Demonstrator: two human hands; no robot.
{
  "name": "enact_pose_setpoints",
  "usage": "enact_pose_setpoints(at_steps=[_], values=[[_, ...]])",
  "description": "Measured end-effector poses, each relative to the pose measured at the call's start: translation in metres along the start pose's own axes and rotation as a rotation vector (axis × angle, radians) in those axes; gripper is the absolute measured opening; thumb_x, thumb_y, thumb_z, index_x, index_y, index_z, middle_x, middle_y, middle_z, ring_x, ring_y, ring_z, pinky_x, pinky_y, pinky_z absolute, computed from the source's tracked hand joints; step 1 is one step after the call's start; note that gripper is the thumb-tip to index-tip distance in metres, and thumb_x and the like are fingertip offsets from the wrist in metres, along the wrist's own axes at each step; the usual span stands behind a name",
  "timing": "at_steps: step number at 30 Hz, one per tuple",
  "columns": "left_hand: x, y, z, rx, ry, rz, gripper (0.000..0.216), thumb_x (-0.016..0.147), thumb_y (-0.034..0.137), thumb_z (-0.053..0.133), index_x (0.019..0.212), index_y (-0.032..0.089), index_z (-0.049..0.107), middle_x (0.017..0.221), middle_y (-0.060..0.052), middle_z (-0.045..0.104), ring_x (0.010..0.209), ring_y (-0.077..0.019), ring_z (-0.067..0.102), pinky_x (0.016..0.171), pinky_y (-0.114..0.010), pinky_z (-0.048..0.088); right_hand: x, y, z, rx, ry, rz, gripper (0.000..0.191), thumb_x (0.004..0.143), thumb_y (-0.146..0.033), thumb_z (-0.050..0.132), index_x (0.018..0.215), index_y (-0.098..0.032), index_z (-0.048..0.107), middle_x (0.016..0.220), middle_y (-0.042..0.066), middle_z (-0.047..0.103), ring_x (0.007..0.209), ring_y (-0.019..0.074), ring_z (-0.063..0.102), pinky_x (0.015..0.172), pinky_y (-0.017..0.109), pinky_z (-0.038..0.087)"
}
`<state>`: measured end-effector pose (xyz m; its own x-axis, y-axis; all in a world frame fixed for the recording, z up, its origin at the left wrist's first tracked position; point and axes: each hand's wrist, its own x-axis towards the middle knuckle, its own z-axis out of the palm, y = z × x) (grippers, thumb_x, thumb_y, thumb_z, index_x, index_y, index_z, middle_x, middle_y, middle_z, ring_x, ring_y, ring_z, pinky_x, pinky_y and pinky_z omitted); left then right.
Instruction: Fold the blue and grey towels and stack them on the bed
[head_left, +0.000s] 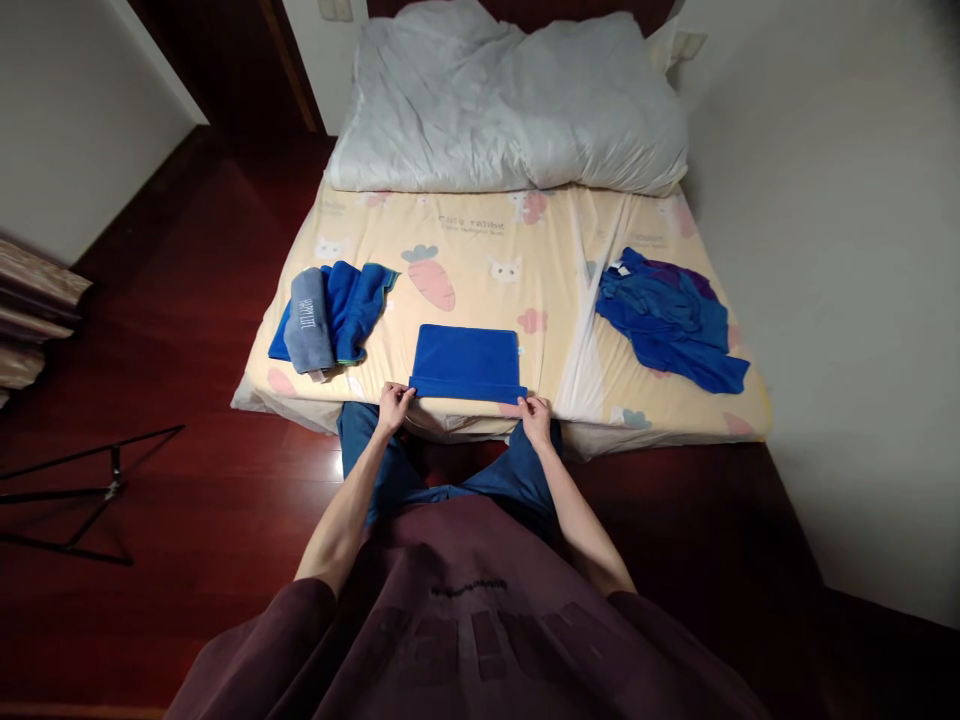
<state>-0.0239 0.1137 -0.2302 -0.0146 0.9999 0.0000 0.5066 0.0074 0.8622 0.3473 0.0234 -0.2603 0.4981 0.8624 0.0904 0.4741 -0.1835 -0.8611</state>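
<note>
A flat blue towel lies near the front edge of the bed, its near side turned up in a narrow band. My left hand pinches the left end of that band between thumb and fingers. At the opposite end, my right hand grips the right corner the same way. Off to the left sit a grey-blue rolled towel with white lettering and a blue towel with green edging. Crumpled blue cloths lie in a heap on the right, with a purple piece among them.
The bed has a pale yellow sheet printed with carrots and cats. A bulky white-grey quilt is bunched across its far end. Black tripod legs stand on the dark red floor at left. A wall rises at right.
</note>
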Motion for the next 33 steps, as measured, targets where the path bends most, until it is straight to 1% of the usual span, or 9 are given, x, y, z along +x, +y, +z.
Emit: enact_pose_setpoints(at_steps=[5, 8, 11, 15, 23, 26, 29, 31, 33], values=[[0.002, 0.003, 0.001, -0.022, 0.037, -0.047, 0.032, 0.091, 0.048, 0.066, 0.077, 0.02, 0.069, 0.092, -0.008, 0.059, 0.088, -0.0227, 0.061, 0.091, -0.041, 0.056, 0.006, -0.002, 0.006, -0.034, 0.041, 0.053, 0.058, 0.088, -0.077, 0.051, 0.074, -0.022, 0.065, 0.089, 0.011, 0.064, 0.095, 0.0275, 0.06, 0.096, 0.044, 0.051], [0.004, 0.005, 0.002, -0.024, 0.07, -0.07, 0.035, 0.091, 0.051, 0.067, 0.074, 0.02, 0.069, 0.09, -0.008, 0.06, 0.087, -0.0224, 0.06, 0.09, -0.04, 0.056, 0.009, -0.001, 0.009, -0.057, 0.057, 0.085, 0.063, 0.087, -0.08, 0.049, 0.073, -0.021, 0.066, 0.089, 0.011, 0.065, 0.093, 0.0275, 0.061, 0.094, 0.044, 0.052], [0.006, 0.007, 0.003, -0.012, 0.082, -0.078, 0.036, 0.091, 0.05, 0.066, 0.074, 0.019, 0.07, 0.089, -0.009, 0.061, 0.089, -0.0235, 0.061, 0.089, -0.04, 0.055, 0.011, 0.002, 0.011, -0.079, 0.075, 0.06, 0.065, 0.087, -0.081, 0.047, 0.072, -0.021, 0.067, 0.084, 0.011, 0.065, 0.091, 0.0271, 0.061, 0.09, 0.041, 0.053], [0.01, 0.008, 0.005, 0.007, 0.084, -0.06, 0.032, 0.092, 0.045, 0.064, 0.075, 0.019, 0.071, 0.086, -0.01, 0.062, 0.093, -0.0256, 0.061, 0.09, -0.041, 0.054, 0.015, 0.005, 0.014, -0.106, 0.111, 0.041, 0.064, 0.088, -0.079, 0.046, 0.07, -0.022, 0.068, 0.078, 0.01, 0.064, 0.086, 0.027, 0.06, 0.085, 0.04, 0.053], [0.013, 0.009, 0.01, 0.102, 0.096, -0.077, 0.031, 0.091, 0.047, 0.063, 0.075, 0.021, 0.069, 0.084, -0.01, 0.06, 0.097, -0.0289, 0.061, 0.098, -0.045, 0.052, 0.023, -0.004, 0.02, -0.169, 0.091, 0.184, 0.051, 0.09, -0.065, 0.054, 0.077, -0.018, 0.072, 0.084, 0.014, 0.069, 0.089, 0.0293, 0.063, 0.09, 0.043, 0.052], [0.006, 0.015, 0.009, 0.14, 0.12, -0.065, 0.029, 0.094, 0.044, 0.061, 0.09, 0.018, 0.071, 0.096, -0.014, 0.062, 0.098, -0.0298, 0.063, 0.099, -0.047, 0.053, 0.015, -0.017, 0.016, -0.196, 0.121, 0.156, 0.051, 0.094, -0.059, 0.052, 0.098, -0.014, 0.074, 0.098, 0.018, 0.071, 0.098, 0.032, 0.064, 0.096, 0.047, 0.051], [-0.013, 0.024, 0.007, 0.253, 0.129, 0.111, 0.035, 0.098, 0.037, 0.056, 0.124, 0.015, 0.067, 0.125, -0.02, 0.061, 0.121, -0.033, 0.06, 0.109, -0.049, 0.048, -0.003, -0.035, 0.009, -0.272, 0.153, -0.057, 0.055, 0.101, -0.053, 0.046, 0.134, -0.013, 0.065, 0.134, 0.021, 0.063, 0.126, 0.0348, 0.056, 0.111, 0.053, 0.043], [-0.029, 0.031, 0.009, 0.349, 0.02, 0.29, 0.044, 0.1, 0.031, 0.052, 0.141, 0.017, 0.058, 0.147, -0.019, 0.054, 0.139, -0.0335, 0.049, 0.118, -0.051, 0.041, -0.019, -0.047, 0.007, -0.346, 0.06, -0.226, 0.055, 0.105, -0.047, 0.043, 0.15, -0.019, 0.054, 0.156, 0.018, 0.048, 0.142, 0.0349, 0.044, 0.118, 0.056, 0.035], [-0.04, 0.038, 0.014, 0.436, -0.126, 0.423, 0.051, 0.101, 0.026, 0.048, 0.151, 0.019, 0.05, 0.162, -0.016, 0.042, 0.152, -0.0319, 0.036, 0.124, -0.051, 0.033, -0.031, -0.058, 0.008, -0.413, -0.063, -0.336, 0.054, 0.106, -0.042, 0.04, 0.157, -0.023, 0.047, 0.167, 0.012, 0.036, 0.152, 0.0335, 0.033, 0.123, 0.056, 0.03]])
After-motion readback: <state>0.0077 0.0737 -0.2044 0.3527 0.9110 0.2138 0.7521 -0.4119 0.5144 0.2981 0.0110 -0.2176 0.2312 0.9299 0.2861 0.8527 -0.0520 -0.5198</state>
